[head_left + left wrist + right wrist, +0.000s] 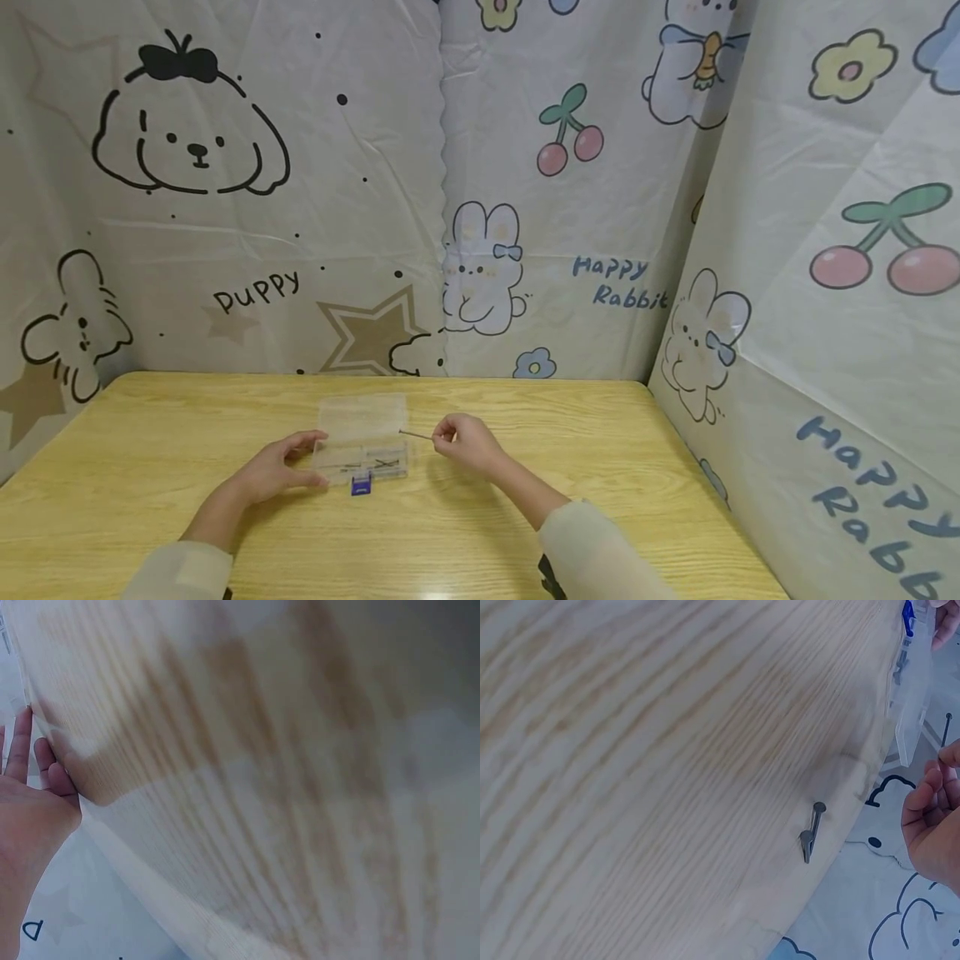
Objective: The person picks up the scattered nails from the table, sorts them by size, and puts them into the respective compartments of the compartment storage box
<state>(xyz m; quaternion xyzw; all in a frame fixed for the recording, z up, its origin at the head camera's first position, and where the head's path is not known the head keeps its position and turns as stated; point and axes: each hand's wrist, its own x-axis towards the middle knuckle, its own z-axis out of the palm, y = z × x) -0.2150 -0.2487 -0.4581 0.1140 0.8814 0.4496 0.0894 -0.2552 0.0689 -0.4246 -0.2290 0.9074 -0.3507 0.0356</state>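
Note:
A small clear plastic box (397,470) lies on the table, its lid (363,417) folded back and a blue latch (362,484) at the front. Several thin dark nails (386,463) lie in its compartments. My left hand (273,471) holds the box's left end, thumb at the front corner and fingers at the back by the lid. To the right of the box, my right hand (468,443) pinches a long thin nail (416,435) between thumb and fingertips. The nail points left, its head close to the lid's right edge.
In the right wrist view two more nails (810,836) lie on the wooden table (667,787), short of its far edge. Printed curtains (360,208) hang behind the table and along its right side.

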